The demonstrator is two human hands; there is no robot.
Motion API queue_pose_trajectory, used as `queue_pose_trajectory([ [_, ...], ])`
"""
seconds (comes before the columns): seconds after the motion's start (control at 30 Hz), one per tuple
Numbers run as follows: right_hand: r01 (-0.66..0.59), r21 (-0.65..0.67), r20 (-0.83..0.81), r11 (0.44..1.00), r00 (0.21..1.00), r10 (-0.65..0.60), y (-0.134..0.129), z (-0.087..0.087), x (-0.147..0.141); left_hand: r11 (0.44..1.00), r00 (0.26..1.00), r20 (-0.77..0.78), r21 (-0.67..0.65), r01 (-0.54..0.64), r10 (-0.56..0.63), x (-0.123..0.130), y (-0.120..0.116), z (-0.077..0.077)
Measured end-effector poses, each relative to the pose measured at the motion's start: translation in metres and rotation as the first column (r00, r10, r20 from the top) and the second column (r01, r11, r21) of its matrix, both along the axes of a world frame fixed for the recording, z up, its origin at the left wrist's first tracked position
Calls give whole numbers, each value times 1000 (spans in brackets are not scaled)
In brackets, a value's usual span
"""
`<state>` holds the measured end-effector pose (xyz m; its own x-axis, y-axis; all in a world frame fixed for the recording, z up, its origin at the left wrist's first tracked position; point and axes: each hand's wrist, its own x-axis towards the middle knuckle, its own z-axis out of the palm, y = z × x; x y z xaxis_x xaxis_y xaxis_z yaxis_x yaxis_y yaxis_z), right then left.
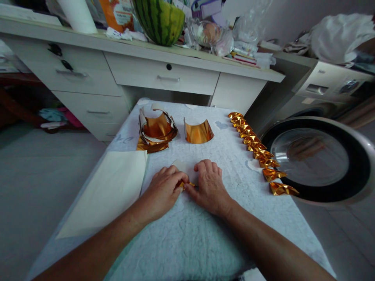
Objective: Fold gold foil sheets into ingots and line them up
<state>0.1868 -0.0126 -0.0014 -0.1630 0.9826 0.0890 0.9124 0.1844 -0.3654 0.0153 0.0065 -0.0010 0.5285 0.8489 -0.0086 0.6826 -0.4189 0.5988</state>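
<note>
Between my two hands, at the middle of the cloth-covered table, lies a small piece of gold foil paper, mostly hidden by fingers. My left hand has its thumb and forefinger pinched on its left part. My right hand rests on the cloth with its fingers curled and its thumb against the foil's right end. Beyond them stands a curved gold sheet, with a stack of curled gold sheets to its left. A row of several folded gold pieces runs down the table's right side.
A large pale paper sheet lies along the table's left side. Behind is a white drawer desk carrying a cut watermelon and plastic bags. An open washing machine door stands close to the right edge.
</note>
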Motion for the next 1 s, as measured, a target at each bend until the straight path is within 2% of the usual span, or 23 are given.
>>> queue_pose_trajectory([
  [0.2, -31, 26, -9, 999, 999, 31, 1, -4, 2, 1000, 1000, -2, -7, -2, 2, 1, 0, 0],
  [0.4, -95, -12, 7, 995, 995, 95, 2, -1, 10, 1000, 1000, 3, 1, 7, -7, 1, 0, 1],
  [0.83, -107, -100, 20, 989, 994, 109, 4, 3, 30, 1000, 1000, 1, -5, -9, 9, 0, -1, -1],
  [1.0, -125, -85, -43, 989, 992, 122, 8, 5, 35, 1000, 1000, 15, -15, -2, 3, -1, 0, 0],
])
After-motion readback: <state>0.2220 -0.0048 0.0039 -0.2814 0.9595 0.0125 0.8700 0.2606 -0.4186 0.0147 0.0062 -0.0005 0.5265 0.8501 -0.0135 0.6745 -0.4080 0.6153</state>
